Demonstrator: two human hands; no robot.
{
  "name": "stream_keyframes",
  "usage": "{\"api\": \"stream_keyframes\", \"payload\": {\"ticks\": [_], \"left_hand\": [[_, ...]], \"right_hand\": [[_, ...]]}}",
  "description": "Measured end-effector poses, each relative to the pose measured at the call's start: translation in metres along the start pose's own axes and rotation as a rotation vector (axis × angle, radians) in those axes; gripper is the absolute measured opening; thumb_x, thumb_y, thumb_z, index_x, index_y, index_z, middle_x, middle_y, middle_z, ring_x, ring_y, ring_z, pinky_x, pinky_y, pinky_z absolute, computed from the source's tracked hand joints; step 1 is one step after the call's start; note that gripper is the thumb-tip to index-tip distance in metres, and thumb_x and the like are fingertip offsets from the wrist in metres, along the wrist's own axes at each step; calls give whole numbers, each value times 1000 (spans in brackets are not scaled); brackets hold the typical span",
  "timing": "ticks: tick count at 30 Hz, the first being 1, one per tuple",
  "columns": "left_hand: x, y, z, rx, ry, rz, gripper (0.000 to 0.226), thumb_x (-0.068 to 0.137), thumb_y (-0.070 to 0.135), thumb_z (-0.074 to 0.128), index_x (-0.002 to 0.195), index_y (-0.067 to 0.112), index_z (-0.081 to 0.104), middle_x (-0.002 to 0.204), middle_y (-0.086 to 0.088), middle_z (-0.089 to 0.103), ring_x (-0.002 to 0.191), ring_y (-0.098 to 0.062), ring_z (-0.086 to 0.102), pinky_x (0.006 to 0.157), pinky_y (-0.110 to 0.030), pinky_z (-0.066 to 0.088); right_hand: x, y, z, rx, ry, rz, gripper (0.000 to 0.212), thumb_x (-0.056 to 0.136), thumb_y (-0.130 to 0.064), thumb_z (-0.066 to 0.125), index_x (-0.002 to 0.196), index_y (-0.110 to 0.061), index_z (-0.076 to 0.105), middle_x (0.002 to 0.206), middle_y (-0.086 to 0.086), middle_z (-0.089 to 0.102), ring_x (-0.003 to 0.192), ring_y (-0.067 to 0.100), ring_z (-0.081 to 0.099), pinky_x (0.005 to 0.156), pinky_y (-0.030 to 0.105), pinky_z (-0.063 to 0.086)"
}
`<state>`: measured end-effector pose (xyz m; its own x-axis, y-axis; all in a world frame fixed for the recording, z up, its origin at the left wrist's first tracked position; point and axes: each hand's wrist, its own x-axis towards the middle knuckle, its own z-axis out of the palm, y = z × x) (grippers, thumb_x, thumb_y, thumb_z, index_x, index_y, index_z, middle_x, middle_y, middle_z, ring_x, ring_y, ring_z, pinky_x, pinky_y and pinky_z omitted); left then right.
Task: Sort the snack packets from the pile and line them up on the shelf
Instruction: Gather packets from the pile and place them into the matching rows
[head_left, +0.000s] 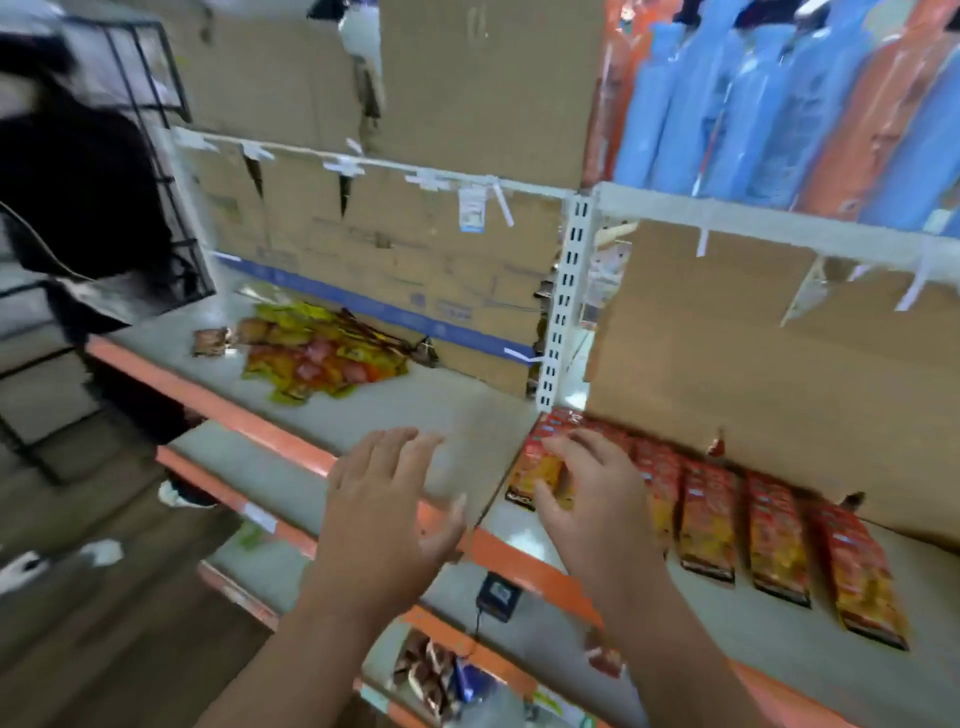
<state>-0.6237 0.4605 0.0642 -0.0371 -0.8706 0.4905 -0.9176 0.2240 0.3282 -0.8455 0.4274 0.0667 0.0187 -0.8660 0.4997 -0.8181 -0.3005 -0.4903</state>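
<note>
At the far left I see a dark, badly smeared shape (78, 208) in front of a black wire rack (156, 104); I can't make out what it is. On the grey shelf (467, 410) to its right lies the pile (322, 353), a loose heap of yellow, red and green packets against the back cardboard (389, 260). Blur melts them together, so I can't count them. One brown packet (210, 342) lies just beside the pile's left edge.

My left hand (384, 514) hovers over the shelf's orange front lip, fingers spread and relaxed, holding nothing.

A white slotted post (563, 301) stands behind, between the two bays.

My right hand (597, 509) is down on the end packet (537, 467), the leftmost of the row. Its fingers curl over the top and the thumb lies against the front, grasping it. The hand covers most of that packet, and whether more lie under it I can't tell.

The row (769, 540) of red-and-yellow packets runs rightward along the shelf, lying flat side by side in front of a second cardboard sheet (727, 338). Its print is too blurred to read.

Below my hands a small dark device (498, 595) hangs at the shelf edge. Some brown packets (431, 670) on a lower shelf are partly hidden by my left forearm.

At the top right are blue and orange bottles (779, 104), cut off by the frame.
</note>
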Motion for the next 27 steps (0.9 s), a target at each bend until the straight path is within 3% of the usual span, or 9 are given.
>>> {"api": "stream_keyframes", "payload": {"ticks": [5,9,12,17,21,24,27], "left_hand": [[0,-69,-33,79,29,-170,62,89,63,45,141,30,53,138,5,56,135,-21,45,109,-49,39],[10,-108,-43,124,32,-257,65,89,64,41,143,30,53,141,4,55,136,-20,42,112,-47,38],[28,-132,-42,129,26,-296,66,89,63,38,143,29,54,141,4,56,136,-20,43,111,-47,39],[73,-180,-36,172,-6,-341,67,88,65,35,144,34,50,144,9,51,139,-20,41,113,-46,38],[117,-213,-24,176,-3,-394,62,88,62,42,143,36,51,142,12,52,136,-17,42,112,-45,37],[145,-228,-10,191,-82,-396,62,93,63,44,150,37,44,151,14,43,144,-14,32,119,-40,27],[166,-246,2,177,-87,-425,64,88,65,38,142,34,53,142,11,54,136,-18,45,111,-43,37]], "right_hand": [[27,-46,56,73,-101,-94,45,85,-28,74,128,-18,68,131,2,61,123,21,54,106,41,46],[55,-68,91,74,-157,-120,46,85,-26,75,130,-18,68,135,2,59,128,19,50,111,32,39],[87,-75,120,85,-175,-119,44,81,-24,78,124,-18,71,130,2,62,123,23,54,108,42,45],[144,-91,172,165,-208,-119,40,81,-23,76,120,-19,71,127,1,62,120,26,57,104,46,47],[192,-103,217,201,-271,-182,39,78,-33,68,114,-19,72,116,-2,64,112,24,61,95,43,51],[223,-109,247,213,-304,-229,32,80,-30,75,110,-19,73,109,-5,63,103,20,62,88,40,53],[245,-116,276,209,-317,-238,33,83,-28,80,113,-18,73,111,-2,65,106,19,61,91,36,52]]}}
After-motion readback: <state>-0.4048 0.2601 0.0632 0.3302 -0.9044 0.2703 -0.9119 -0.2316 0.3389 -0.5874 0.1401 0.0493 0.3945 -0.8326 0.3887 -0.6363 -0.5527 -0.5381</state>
